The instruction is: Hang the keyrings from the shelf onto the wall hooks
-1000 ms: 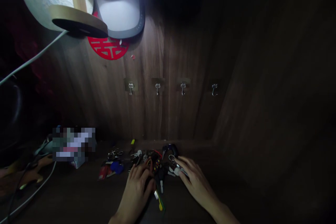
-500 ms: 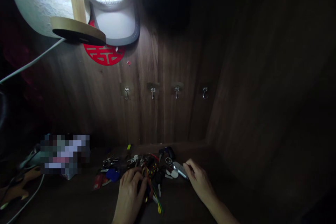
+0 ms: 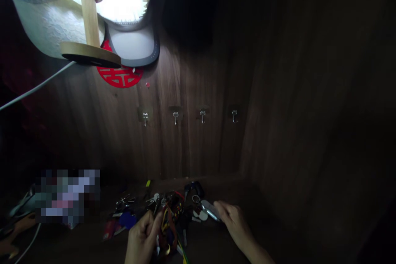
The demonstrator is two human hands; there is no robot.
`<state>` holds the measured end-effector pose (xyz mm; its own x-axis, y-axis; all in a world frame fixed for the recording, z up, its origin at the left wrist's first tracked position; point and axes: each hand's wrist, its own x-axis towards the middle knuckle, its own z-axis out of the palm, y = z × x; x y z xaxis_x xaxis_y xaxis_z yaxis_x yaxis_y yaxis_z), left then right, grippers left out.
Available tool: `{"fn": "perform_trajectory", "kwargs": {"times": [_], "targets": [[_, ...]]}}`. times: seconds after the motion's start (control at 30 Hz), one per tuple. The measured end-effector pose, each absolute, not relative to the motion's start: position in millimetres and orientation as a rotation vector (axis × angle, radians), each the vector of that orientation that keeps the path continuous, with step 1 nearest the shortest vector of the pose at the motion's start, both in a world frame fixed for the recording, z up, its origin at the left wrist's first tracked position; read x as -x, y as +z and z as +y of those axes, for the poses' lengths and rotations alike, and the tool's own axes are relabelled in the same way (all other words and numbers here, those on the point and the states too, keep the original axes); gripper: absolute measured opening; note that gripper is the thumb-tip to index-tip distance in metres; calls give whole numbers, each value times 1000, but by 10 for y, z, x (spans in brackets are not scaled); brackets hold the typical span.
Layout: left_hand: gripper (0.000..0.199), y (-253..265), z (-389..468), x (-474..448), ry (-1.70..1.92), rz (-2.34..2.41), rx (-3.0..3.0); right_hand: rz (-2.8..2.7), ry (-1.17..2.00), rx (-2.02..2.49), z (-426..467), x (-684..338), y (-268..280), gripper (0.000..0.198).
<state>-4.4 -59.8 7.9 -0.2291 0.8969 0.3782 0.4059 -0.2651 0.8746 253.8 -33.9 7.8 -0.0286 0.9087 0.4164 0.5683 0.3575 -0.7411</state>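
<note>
A jumble of keys [image 3: 156, 200] on rings lies on the dark wooden surface. My left hand [image 3: 142, 235] is closed at the left front of it, thumb and forefinger pinching a key bunch [image 3: 168, 229] with brown and yellow straps. Its lower keys are partly lost in shadow. My right hand [image 3: 232, 216] grips the near end of a grey and silver oval key fob [image 3: 211, 210], whose ring points toward the pile. Beside the fob lie pale round tags [image 3: 201, 215] and a black car key [image 3: 198, 189]. A blue tag [image 3: 127, 220] rests left of the pile.
Several metal hooks [image 3: 175, 116] line the wooden back wall. A lit lamp with a wooden stand [image 3: 90, 20] is at upper left, near a grey-white cap [image 3: 133, 45] and a red round cutout [image 3: 122, 80]. A blurred-out box and a white cable [image 3: 37, 88] are at left.
My left hand has drawn back and left, its fingers curling into a pinch on the strapped keys. My right hand stays at the fob. The view has tilted up slightly.
</note>
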Motion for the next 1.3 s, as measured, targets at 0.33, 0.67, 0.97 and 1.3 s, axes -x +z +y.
{"fn": "perform_trajectory", "kwargs": {"times": [0.33, 0.67, 0.97, 1.3], "targets": [[56, 731, -616, 224, 1639, 1432, -1384, -1486, 928, 1102, -338, -2618, 784, 72], [72, 420, -293, 739, 1278, 1318, -1280, -1425, 1056, 1223, -178, -2582, 546, 75], [72, 428, -314, 782, 1316, 1352, -1188, -1477, 1082, 1210, -124, -2533, 448, 74], [52, 375, -140, 945, 1285, 1817, -1547, -1610, 614, 1175, -73, -2194, 251, 56]]}}
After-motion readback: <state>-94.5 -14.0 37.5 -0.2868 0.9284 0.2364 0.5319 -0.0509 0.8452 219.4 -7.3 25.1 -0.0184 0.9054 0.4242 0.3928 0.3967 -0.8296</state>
